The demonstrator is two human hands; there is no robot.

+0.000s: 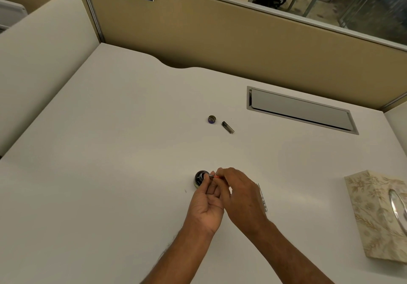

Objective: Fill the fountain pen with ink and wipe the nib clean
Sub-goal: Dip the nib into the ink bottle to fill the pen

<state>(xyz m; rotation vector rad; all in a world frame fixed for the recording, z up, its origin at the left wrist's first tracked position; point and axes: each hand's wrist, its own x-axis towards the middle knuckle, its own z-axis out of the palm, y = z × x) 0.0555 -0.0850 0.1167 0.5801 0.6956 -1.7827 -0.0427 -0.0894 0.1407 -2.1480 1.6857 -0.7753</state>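
Observation:
A small dark ink bottle (199, 178) stands open on the white desk. My left hand (207, 200) and my right hand (239, 192) meet just right of it, fingers pinched on a thin pen part (213, 176) with an orange-red band, its tip over the bottle's mouth. Which hand carries the weight I cannot tell. The bottle's cap (211, 119) lies farther back on the desk, and a dark pen piece (228, 127) lies beside it. A silver, pen-like object (262, 198) lies on the desk, partly hidden behind my right hand.
A floral tissue box (378, 215) sits at the right edge. A grey cable hatch (301, 110) is set into the desk at the back right. Beige partition walls close the back and left sides.

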